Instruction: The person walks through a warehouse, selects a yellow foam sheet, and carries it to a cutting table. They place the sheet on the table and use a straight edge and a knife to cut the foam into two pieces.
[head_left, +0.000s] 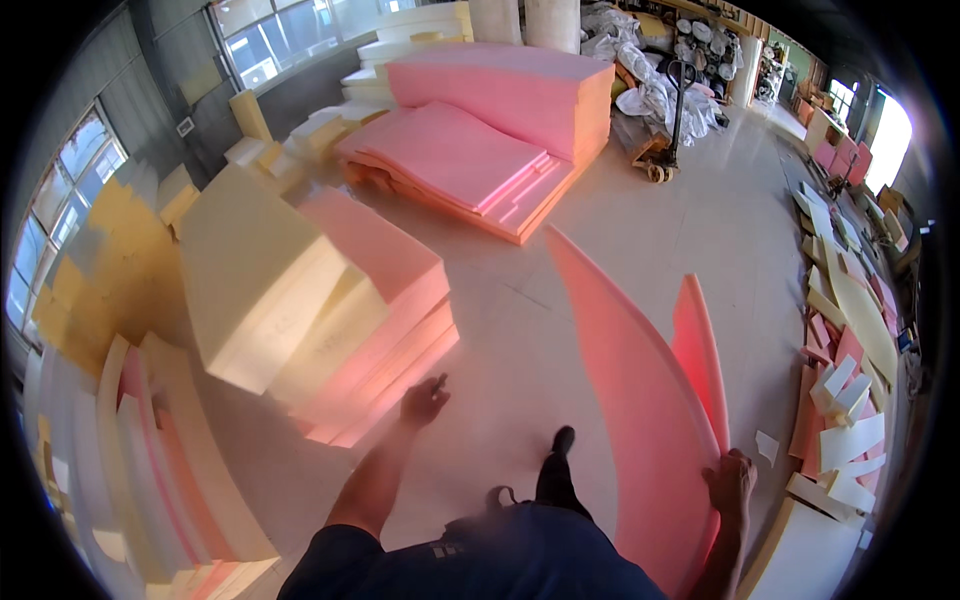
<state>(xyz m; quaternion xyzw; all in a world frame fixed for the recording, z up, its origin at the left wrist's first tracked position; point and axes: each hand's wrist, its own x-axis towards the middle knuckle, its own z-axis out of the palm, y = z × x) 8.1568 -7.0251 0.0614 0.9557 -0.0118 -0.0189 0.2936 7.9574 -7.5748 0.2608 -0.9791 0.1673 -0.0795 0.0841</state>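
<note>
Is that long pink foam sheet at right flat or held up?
Held up: the right hand grips the foam sheet at its edge.

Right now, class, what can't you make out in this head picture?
All from the head view:
- Lower end of the long, bent pink foam sheet: cut off by the bottom edge.
- Palm of the bare right hand: hidden by the back of that hand.
- The person's second foot: hidden by the dark-clothed torso.
- Whatever lies beyond the bright white opening: washed out by glare.
</note>
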